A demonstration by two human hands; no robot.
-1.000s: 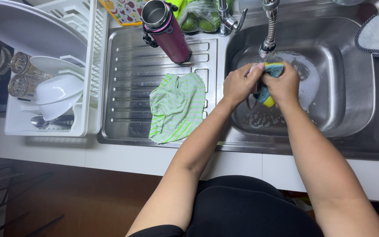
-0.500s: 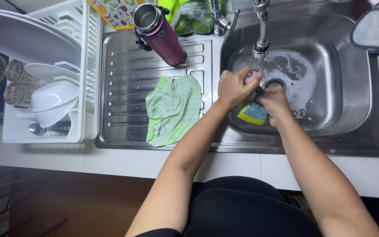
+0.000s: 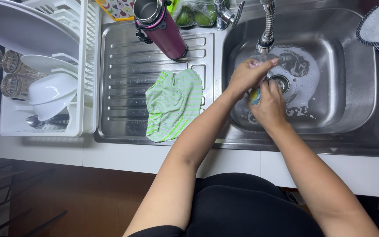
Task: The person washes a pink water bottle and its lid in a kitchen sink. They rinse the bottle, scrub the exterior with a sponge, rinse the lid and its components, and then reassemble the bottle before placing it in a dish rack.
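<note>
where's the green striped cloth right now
In the head view, the green striped cloth lies crumpled on the steel drainboard, left of the sink basin, just below the maroon bottle and beside the left forearm.

A stainless steel sink unit [image 3: 123, 131] carries a green-striped white cloth [image 3: 173, 103] near the drainboard's front edge, a maroon metal flask [image 3: 159, 27] at its back edge, and a white plastic dish rack [image 3: 86, 87] overlapping its left edge.
</note>
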